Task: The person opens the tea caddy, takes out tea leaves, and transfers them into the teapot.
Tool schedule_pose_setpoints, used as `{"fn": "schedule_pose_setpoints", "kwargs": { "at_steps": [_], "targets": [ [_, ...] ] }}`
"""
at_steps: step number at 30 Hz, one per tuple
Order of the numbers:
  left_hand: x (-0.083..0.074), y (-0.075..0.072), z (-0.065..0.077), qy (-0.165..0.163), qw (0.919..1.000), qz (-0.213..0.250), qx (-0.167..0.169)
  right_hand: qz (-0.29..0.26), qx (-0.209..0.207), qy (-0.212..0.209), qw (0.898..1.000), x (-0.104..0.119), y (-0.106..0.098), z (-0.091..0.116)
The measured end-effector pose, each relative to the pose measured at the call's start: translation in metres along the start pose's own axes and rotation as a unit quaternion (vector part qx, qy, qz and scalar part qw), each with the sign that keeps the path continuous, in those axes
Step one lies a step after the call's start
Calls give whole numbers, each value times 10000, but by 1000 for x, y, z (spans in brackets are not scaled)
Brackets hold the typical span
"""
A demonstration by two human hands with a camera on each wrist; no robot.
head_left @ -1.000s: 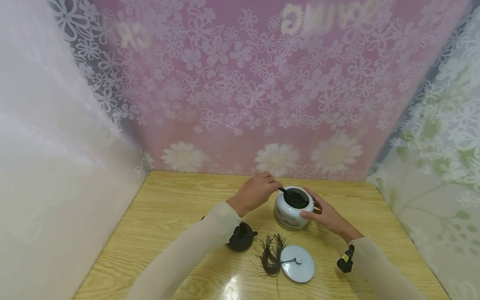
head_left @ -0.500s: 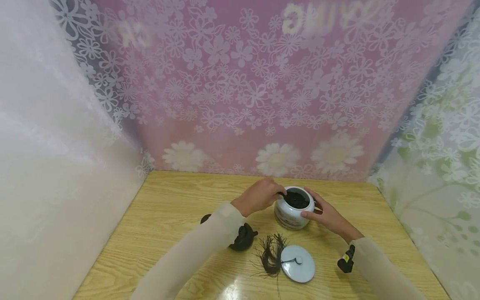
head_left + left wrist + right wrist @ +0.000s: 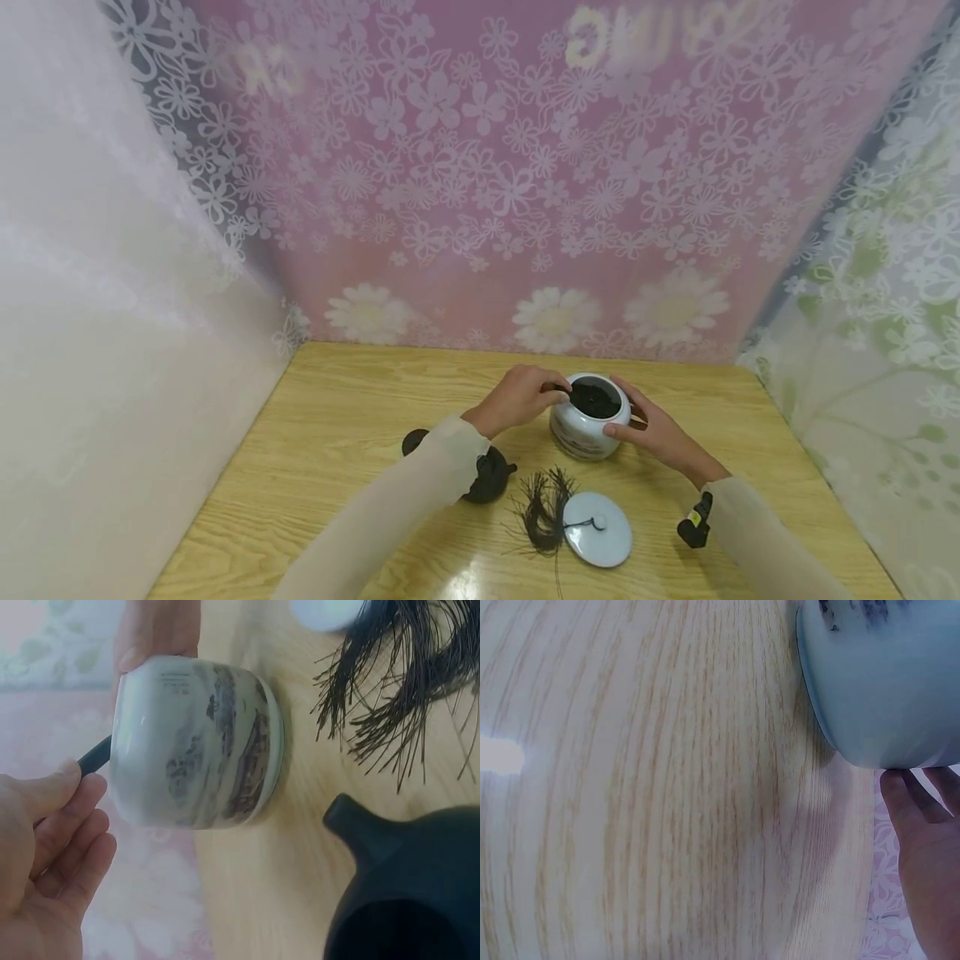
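A white porcelain jar (image 3: 581, 440) with a painted landscape stands uncovered on the table, dark loose contents (image 3: 594, 402) showing inside. My left hand (image 3: 522, 397) is at its left rim, pinching a thin black handle (image 3: 95, 757) between thumb and index finger. The handle's other end goes into the jar, hidden by the wall in the left wrist view. My right hand (image 3: 654, 429) grips the jar from the right, thumb near the front rim and fingers round the far side. In the right wrist view, fingertips (image 3: 894, 778) touch the jar's wall.
In front of the jar lies its white round lid (image 3: 600, 537), with a dark tassel (image 3: 543, 517) tied to the knob. A black teapot (image 3: 491, 477) sits partly under my left sleeve, and a small dark round piece (image 3: 414, 440) lies left of it. A flowered curtain (image 3: 465, 208) hangs behind.
My left hand has come down and slightly right toward the jar's rim, and less of the black handle shows. The right hand and the jar stay nearly where they were.
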State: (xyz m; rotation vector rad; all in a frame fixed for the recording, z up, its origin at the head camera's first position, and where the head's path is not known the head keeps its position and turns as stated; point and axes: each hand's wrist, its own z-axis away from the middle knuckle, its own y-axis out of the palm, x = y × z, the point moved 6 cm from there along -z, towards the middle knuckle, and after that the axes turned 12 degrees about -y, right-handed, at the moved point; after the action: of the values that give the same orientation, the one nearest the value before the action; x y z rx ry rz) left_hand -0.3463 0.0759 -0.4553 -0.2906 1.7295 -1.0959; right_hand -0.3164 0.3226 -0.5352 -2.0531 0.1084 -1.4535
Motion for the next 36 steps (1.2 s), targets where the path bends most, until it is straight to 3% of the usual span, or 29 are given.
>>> {"fn": "schedule_pose_setpoints", "kwargs": {
  "at_steps": [6,14,32,36],
  "targets": [
    [19,-2,4,-487,9950,790,-376,36,-12,7,10000,2,0,0],
    [39,-14,12,-805,9802,1657,-726,165,-42,74,9998,2,-2,0],
    [62,-26,32,-1349,9638,2167,-777,21,-3,-71,10000,0,0,-1],
    [65,-33,34,-1332,9626,2224,-786,45,-13,-9,10000,-2,-1,0]
  ]
}}
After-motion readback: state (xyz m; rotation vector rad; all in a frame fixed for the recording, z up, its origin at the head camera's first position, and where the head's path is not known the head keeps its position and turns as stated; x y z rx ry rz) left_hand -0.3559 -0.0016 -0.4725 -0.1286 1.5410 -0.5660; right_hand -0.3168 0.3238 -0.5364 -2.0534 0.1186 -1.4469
